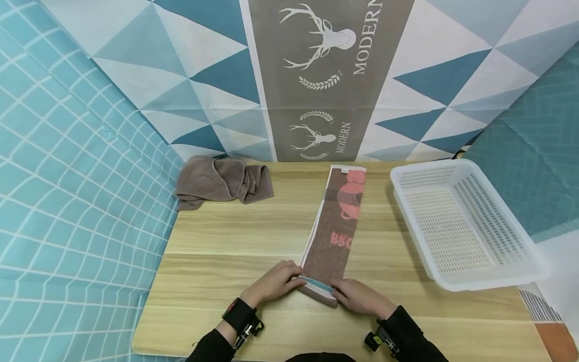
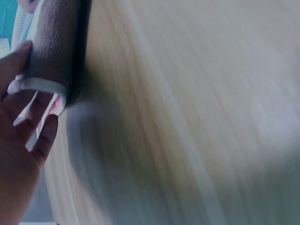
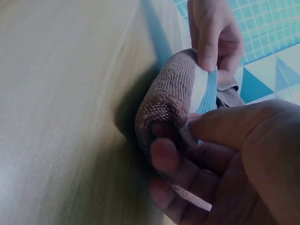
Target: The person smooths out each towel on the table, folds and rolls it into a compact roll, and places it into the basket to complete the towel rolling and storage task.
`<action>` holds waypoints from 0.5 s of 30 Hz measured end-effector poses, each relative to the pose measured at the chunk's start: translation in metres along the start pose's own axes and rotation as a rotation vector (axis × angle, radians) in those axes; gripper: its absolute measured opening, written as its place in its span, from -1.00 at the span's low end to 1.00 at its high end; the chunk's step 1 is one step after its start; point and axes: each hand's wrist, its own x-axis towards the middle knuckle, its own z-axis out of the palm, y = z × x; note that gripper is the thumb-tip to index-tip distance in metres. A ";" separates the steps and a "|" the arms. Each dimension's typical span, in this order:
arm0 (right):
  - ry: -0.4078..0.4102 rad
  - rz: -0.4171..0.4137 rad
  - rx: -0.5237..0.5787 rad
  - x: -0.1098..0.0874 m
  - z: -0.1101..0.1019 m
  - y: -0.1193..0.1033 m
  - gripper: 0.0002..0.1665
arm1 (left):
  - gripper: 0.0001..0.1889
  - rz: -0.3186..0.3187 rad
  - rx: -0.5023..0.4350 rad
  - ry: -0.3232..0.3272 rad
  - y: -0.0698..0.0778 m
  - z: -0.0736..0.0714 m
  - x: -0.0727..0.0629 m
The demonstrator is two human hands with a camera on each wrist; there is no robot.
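Note:
A brown towel (image 1: 326,246) with pink figures and letters lies lengthwise on the wooden table, folded into a narrow strip. Its near end is turned over into a thick fold with a white and blue band on top. My left hand (image 1: 274,283) pinches the left corner of that fold, thumb on top and fingers beneath. At the right corner my right hand (image 1: 362,297) does the same. In the right wrist view the fold (image 3: 168,89) bulges round, and the right thumb (image 3: 220,124) presses on its edge with fingertips tucked inside the roll.
A crumpled grey-brown cloth (image 1: 221,182) lies at the back left of the table (image 1: 217,241). On the right stands a white plastic basket (image 1: 466,226) with slotted walls. A patterned wall covering (image 1: 203,75) rises behind the table's far edge.

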 end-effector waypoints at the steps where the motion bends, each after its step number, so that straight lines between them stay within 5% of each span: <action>1: 0.008 0.008 -0.012 -0.001 0.000 0.000 -0.82 | -0.81 -0.002 0.015 0.003 0.002 0.001 0.002; 11: 0.190 -0.017 -0.095 -0.005 0.009 0.002 -0.86 | -0.78 0.024 0.098 0.154 0.006 0.019 0.013; 15: 0.233 -0.055 -0.122 -0.002 0.012 0.001 -0.88 | -0.77 0.089 0.230 0.241 0.005 0.024 0.013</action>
